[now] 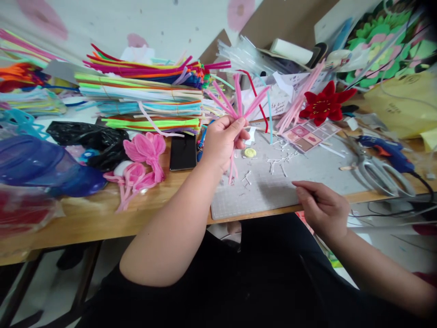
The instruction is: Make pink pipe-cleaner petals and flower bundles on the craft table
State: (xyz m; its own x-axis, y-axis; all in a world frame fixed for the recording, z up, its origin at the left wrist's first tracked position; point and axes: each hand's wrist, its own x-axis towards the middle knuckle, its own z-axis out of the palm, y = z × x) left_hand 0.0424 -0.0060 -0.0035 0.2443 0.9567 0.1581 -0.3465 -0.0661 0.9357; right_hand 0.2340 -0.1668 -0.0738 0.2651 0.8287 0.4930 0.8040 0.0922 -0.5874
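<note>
My left hand [223,141] is closed around a bundle of pink pipe cleaners [239,98], raised over the cutting mat. Their upper ends fan out above the fingers, and thin ends hang below the palm. Lower down to the right, my right hand [322,209] hovers by the mat's front edge, its fingers drawn together and no object visible in them. Between the hands, on the grey cutting mat [252,200], lie a pale yellow coil [250,152] and several short white scraps [283,159].
Bundled pipe cleaners [139,93] are stacked at the back left. Pink pipe-cleaner flowers [145,157] lie beside a black phone [183,152]. To the right are a red flower [326,102], scissors [378,171] and a blue glue gun [387,148] with a trailing cord.
</note>
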